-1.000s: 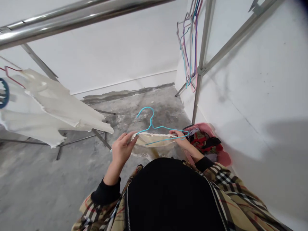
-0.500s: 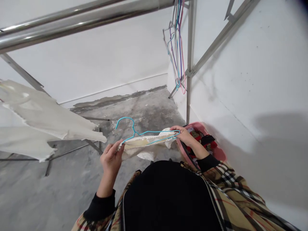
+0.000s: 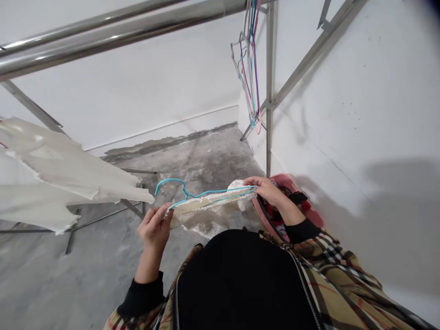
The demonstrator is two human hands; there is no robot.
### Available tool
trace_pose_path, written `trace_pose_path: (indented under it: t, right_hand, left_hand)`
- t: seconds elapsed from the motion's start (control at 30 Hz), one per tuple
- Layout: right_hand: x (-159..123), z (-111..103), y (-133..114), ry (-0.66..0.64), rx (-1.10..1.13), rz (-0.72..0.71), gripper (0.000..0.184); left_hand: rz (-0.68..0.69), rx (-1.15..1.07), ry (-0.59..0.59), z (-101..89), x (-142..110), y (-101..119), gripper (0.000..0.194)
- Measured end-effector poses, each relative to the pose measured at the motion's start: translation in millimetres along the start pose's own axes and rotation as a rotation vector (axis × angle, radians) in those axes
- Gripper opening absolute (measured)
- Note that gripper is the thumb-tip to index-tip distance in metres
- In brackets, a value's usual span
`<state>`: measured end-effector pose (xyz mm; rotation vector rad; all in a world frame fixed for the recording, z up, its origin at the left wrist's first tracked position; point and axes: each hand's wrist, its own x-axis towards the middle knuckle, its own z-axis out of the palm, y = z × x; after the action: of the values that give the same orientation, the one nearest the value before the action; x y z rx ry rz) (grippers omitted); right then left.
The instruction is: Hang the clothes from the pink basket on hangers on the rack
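A blue wire hanger (image 3: 209, 191) sits inside the opening of a cream garment with a white frilly edge (image 3: 199, 201), its hook pointing up and left. My left hand (image 3: 154, 229) is closed, pinching the garment's edge at the hanger's left end. On the other side, my right hand (image 3: 268, 190) grips the hanger's right end, with the garment's white trim bunched beside the fingers. The lower part of the garment hangs down between both hands, partly hidden by my black top.
A double metal rail (image 3: 113, 43) crosses the upper left. Several coloured hangers (image 3: 252, 73) hang at its right end by a metal post (image 3: 271, 91). White garments (image 3: 68, 165) hang at left. A pink basket (image 3: 314, 217) with dark and red cloth stands by the right wall.
My left hand has moved slightly left and down with its end of the garment. The hanger's hook has shifted the same way. My right hand still grips the other end.
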<state>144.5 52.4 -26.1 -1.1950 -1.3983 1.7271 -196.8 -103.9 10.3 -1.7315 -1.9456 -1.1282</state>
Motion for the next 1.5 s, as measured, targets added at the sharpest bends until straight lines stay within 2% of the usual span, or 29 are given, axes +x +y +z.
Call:
trace_pose_path:
  t: [0.27,0.47,0.53,0.63,0.77,0.87,0.93,1.0,1.1,1.17,1.23,1.37,1.4,1.5]
  right_hand:
    - [3,1,1,0.056,-0.161,-0.094,0.034]
    - [2,1,-1,0.179,-0.506,-0.338,0.037]
    - [2,2,-2,0.178,-0.513,-0.363,0.037]
    - [3,2,0,0.153,-0.41,-0.311,0.035]
    - [5,1,3,0.114,-0.273,-0.182,0.027]
    - [5,0,1,0.117,-0.293,-0.12,0.026]
    - [5,0,1,0.144,-0.342,-0.13,0.027]
    - [6,0,1,0.199,-0.392,-0.183,0.03]
    - [8,0,3,0.297,-0.464,-0.287,0.032]
    - [7,1,3,0.319,-0.515,-0.334,0.034]
    - [4,1,1,0.262,-0.57,-0.361,0.037]
    - [-9,-3,-8,-0.047,-0.643,-0.408,0.036]
    - [-11,-6,-11,-0.064,-0.64,-0.433,0.033]
    - [-15,-13,-16,0.048,-0.708,-0.533,0.034]
  left_hand:
    - [-0.002,0.065,0.02,3.2,-6,-8,0.02]
    - [-0.004,0.109,0.079,6.6,-9,-8,0.019]
    - [-0.03,0.114,0.094,8.1,-12,-10,0.021]
    - [-0.027,0.106,0.111,9.6,-17,-14,0.024]
    - [0.043,0.102,0.111,10.0,-21,-21,0.022]
    - [0.171,0.087,0.111,9.0,-21,-28,0.015]
    - [0.277,0.07,0.13,7.3,-21,-32,0.01]
    - [0.365,0.074,0.123,5.3,-21,-35,0.013]
    - [0.414,0.112,0.01,5.7,-25,-33,0.019]
    - [0.352,0.121,-0.031,10.7,-30,-27,0.017]
    - [0.229,0.108,-0.018,19.2,-36,-18,0.015]
    - [-0.024,0.014,-0.017,35.2,-42,-1,0.014]
    - [-0.068,-0.019,-0.024,36.8,-42,1,0.016]
    - [-0.138,-0.117,-0.078,34.5,-36,2,0.021]
